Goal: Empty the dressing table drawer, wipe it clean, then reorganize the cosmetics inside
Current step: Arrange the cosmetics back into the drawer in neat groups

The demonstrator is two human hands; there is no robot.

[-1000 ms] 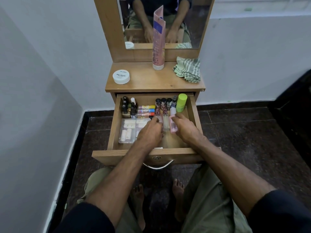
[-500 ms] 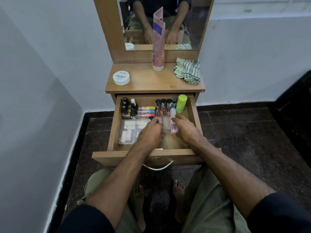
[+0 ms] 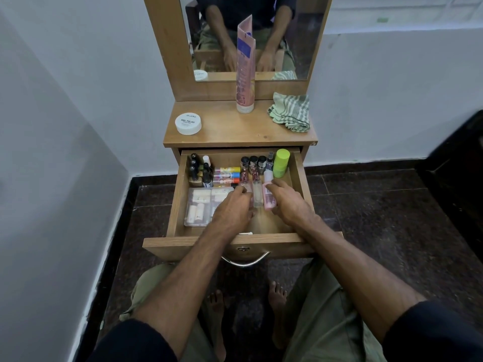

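White jar [image 3: 188, 123] reads "NAIL POLISH" (lid).

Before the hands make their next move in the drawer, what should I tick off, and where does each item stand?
1. Drawer pulled fully open: ok.
2. Left hand on the clear bottle lying in the middle: ok, fingers over it; grip itself cannot tell.
3. Right hand on the pink bottle: ok, fingers rest against it.
4. Back rows upright: ok, green bottle and nail polish bottles stand.
5. Clear plastic case flat at the left: ok.
6. Everything returned to the drawer: not ok, pink tube, white nail polish remover tub and striped cloth sit on top.
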